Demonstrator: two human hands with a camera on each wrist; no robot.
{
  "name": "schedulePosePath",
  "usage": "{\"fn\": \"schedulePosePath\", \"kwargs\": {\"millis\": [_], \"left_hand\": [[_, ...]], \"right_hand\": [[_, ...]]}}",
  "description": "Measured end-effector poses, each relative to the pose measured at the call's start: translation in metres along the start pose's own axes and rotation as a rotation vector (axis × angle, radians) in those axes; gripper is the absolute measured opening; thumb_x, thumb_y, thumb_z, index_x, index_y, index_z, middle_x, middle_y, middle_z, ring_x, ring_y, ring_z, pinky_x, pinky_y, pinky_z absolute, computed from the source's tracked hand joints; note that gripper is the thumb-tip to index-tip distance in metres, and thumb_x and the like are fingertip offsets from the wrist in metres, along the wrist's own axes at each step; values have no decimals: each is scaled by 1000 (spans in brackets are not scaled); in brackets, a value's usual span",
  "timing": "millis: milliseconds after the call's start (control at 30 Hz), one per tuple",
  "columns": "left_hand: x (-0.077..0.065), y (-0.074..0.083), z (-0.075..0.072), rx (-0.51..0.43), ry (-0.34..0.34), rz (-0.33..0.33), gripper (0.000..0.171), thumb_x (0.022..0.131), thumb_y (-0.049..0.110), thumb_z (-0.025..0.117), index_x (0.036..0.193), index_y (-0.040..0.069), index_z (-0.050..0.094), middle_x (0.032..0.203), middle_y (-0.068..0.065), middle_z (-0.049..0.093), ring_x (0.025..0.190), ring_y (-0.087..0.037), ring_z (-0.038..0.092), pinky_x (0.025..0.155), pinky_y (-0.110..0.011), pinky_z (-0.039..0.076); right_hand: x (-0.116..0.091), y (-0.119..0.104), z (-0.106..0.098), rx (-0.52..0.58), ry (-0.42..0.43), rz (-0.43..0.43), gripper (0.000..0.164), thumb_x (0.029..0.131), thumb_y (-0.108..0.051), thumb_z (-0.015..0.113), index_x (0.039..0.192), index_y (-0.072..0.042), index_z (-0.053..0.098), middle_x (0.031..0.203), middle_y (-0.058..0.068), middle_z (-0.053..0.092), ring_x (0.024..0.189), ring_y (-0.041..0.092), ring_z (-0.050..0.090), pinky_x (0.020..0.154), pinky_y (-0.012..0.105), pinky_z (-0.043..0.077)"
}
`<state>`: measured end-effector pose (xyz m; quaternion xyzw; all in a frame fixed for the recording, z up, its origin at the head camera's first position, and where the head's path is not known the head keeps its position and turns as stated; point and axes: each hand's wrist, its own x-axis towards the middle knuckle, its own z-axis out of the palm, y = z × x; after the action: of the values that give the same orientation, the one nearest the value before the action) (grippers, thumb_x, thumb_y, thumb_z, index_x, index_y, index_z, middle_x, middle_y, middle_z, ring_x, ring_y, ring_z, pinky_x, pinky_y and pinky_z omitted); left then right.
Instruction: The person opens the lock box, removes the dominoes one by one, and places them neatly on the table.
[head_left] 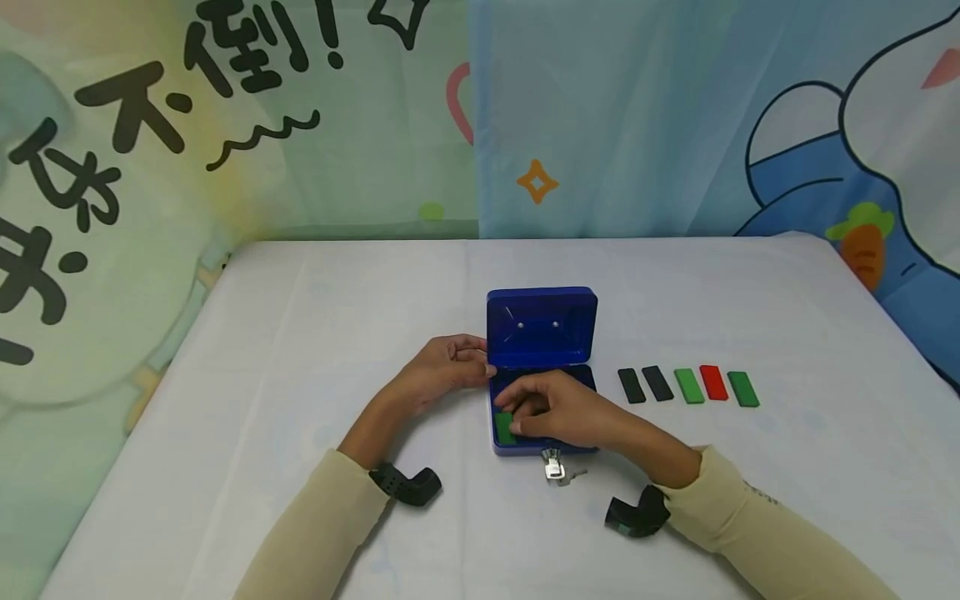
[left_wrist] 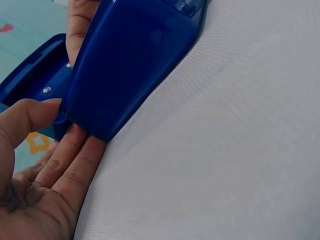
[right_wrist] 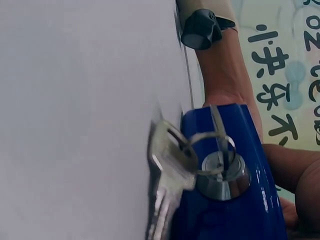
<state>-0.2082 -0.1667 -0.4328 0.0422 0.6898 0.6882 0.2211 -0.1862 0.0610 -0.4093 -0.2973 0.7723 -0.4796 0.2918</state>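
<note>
A blue metal cash box [head_left: 542, 450] stands on the table with its lid [head_left: 542, 325] raised. My left hand [head_left: 450, 365] holds the box's left side near the hinge, thumb at the rim and fingers against the outer wall in the left wrist view. Inside the box, at the front left, my right hand [head_left: 555, 408] pinches a flat green block [head_left: 504, 428] between curled fingers and thumb. A keyring with keys [right_wrist: 172, 160] hangs from the silver lock [right_wrist: 222, 175] on the box's front.
To the right of the box lies a row of flat blocks: two black [head_left: 632, 386], one light green [head_left: 689, 386], one red [head_left: 713, 382] and one dark green [head_left: 743, 389]. A white cloth covers the table [head_left: 300, 292]. Printed curtains [head_left: 615, 117] hang behind it.
</note>
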Motion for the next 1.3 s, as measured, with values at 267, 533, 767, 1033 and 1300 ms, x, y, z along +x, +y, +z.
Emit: {"fn": "schedulePosePath", "kwargs": {"millis": [267,533,767,1033,1300], "left_hand": [[1,1,1,3,13,-14,45,85,2,72,126,-2,54,98,-7,68,93,-17,63,87,-31,52],[2,1,1,17,12,-19,47,85,4,72,128,-2,53,97,-8,68,94,-18,63,88,-32,52],[1,1,3,26,26,-27,44,85,5,73,126,0,54,101,-10,69,96,-20,63,88,-32,52],[-1,1,2,17,25,-24,44,85,3,73,125,1,55,103,-11,69,100,-22,63,89,-32,52],[-1,2,3,0,16,-20,45,85,3,73,125,-1,55,104,-12,68,101,-22,63,90,-32,51]], "right_hand": [[-2,-3,2,21,16,-39,20,90,0,66,110,0,65,103,7,66,87,17,64,82,28,53],[-10,-8,-6,141,57,5,21,93,-6,65,113,-1,66,110,12,66,85,25,69,78,35,56],[-24,-9,-18,113,96,23,20,93,-7,65,112,-3,69,111,11,67,86,27,67,79,33,56],[-50,2,-40,97,167,69,23,94,-14,64,115,-4,69,111,11,67,89,28,66,82,33,54],[-72,6,-58,123,236,105,28,94,-12,64,119,0,67,122,15,63,91,28,66,83,35,55]]}}
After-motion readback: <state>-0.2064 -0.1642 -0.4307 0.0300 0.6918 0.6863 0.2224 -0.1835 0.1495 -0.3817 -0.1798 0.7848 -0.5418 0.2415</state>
